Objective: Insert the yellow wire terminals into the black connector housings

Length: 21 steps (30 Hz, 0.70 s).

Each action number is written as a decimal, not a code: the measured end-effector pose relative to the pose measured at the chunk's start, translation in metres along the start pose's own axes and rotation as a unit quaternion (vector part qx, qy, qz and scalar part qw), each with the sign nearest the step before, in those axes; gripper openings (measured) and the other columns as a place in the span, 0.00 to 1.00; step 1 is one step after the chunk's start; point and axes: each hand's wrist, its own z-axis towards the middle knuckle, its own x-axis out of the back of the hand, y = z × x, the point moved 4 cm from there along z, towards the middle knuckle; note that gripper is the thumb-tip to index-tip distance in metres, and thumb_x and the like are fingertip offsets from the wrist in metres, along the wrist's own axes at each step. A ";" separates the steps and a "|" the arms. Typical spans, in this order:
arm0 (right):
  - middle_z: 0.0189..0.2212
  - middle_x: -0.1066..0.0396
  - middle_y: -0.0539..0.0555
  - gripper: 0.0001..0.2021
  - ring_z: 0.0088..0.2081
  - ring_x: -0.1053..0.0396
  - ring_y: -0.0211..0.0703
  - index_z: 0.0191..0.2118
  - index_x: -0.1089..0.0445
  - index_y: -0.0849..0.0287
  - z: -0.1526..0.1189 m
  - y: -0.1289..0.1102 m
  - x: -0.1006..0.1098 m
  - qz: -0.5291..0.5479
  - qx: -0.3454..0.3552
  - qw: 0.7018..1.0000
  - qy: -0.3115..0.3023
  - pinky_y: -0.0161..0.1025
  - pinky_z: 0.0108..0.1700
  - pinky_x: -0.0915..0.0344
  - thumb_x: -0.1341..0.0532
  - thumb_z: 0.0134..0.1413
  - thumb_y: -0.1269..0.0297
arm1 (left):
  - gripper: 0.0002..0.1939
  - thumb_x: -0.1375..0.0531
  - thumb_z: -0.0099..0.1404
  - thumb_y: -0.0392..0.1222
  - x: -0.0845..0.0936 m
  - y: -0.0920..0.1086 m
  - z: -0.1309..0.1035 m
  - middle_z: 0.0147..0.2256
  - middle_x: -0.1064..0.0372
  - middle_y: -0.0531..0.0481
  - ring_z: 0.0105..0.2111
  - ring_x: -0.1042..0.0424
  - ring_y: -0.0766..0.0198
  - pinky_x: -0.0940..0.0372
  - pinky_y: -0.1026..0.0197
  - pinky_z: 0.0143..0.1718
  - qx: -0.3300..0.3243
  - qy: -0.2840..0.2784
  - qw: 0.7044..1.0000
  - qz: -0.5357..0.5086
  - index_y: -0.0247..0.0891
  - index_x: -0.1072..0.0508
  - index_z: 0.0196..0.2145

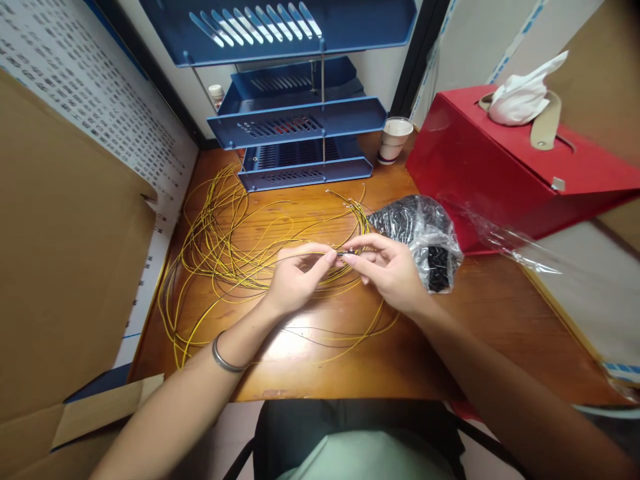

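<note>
Over the wooden table my left hand (301, 272) pinches the end of a thin wire between thumb and forefinger. Facing it, my right hand (387, 267) grips a small black piece (346, 253) at that wire's end, perhaps a connector housing; the fingers partly hide it. A loose bundle of yellow and black wires (215, 247) spreads on the table behind and left of my hands, with several bare ends near the back middle. Just beyond my right hand lies a clear plastic bag (415, 220) filled with small black parts.
A blue three-tier tray rack (305, 177) stands at the back, with a paper cup (395, 139) beside it. On the right sits a red box (480, 167) with a tissue on top. Cardboard (65, 233) rises along the left edge of the wooden table (350, 373).
</note>
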 end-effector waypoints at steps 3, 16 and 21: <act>0.23 0.26 0.50 0.12 0.18 0.40 0.30 0.37 0.24 0.61 0.000 0.001 0.000 0.000 -0.009 1.000 0.001 0.31 0.20 0.47 0.28 0.48 0.61 | 0.13 0.36 0.68 0.46 0.000 0.000 0.000 0.27 0.21 0.47 0.24 0.24 0.67 0.28 0.68 0.28 0.001 0.001 1.000 -0.003 0.34 0.21 0.31; 0.19 0.31 0.47 0.16 0.16 0.45 0.29 0.36 0.23 0.63 0.000 -0.001 0.002 -0.065 -0.017 0.997 0.031 0.32 0.18 0.53 0.28 0.47 0.55 | 0.13 0.35 0.67 0.47 0.001 -0.002 0.000 0.27 0.20 0.46 0.25 0.23 0.66 0.28 0.67 0.30 -0.002 0.020 0.999 0.030 0.34 0.20 0.31; 0.26 0.27 0.50 0.21 0.17 0.41 0.29 0.37 0.24 0.62 0.001 0.003 0.001 -0.031 -0.046 0.998 0.026 0.32 0.18 0.48 0.26 0.43 0.51 | 0.13 0.36 0.67 0.47 0.002 -0.006 0.001 0.30 0.19 0.45 0.30 0.21 0.64 0.27 0.64 0.34 0.016 0.017 0.999 0.033 0.35 0.19 0.33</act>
